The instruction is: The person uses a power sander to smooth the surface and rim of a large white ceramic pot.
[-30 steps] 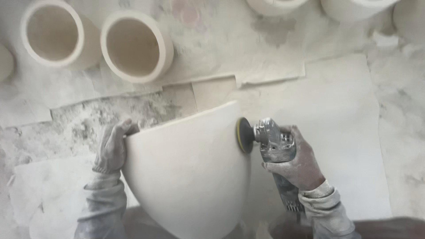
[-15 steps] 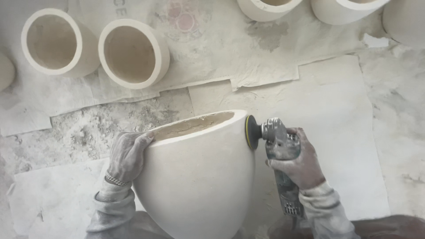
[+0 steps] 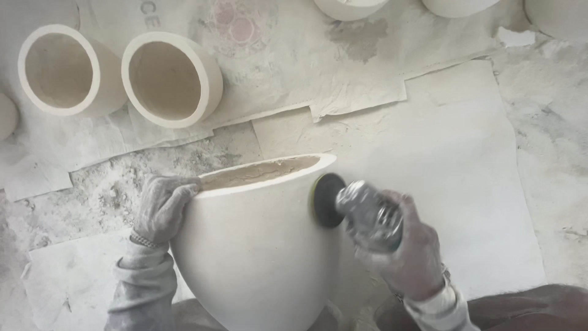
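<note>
Single head view, steeply downward, close above the dusty floor (image 3: pixel 520 184).

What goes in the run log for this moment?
left hand gripping pot rim | right hand holding grinder | disc on white pot side

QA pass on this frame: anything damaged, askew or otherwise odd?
Nothing broken. The big white pot leans tilted, steadied at the rim by the left hand, while the right hand presses a grinder to its side. Pale dust coats the floor sheets. Motion blurs the grinder.
</note>
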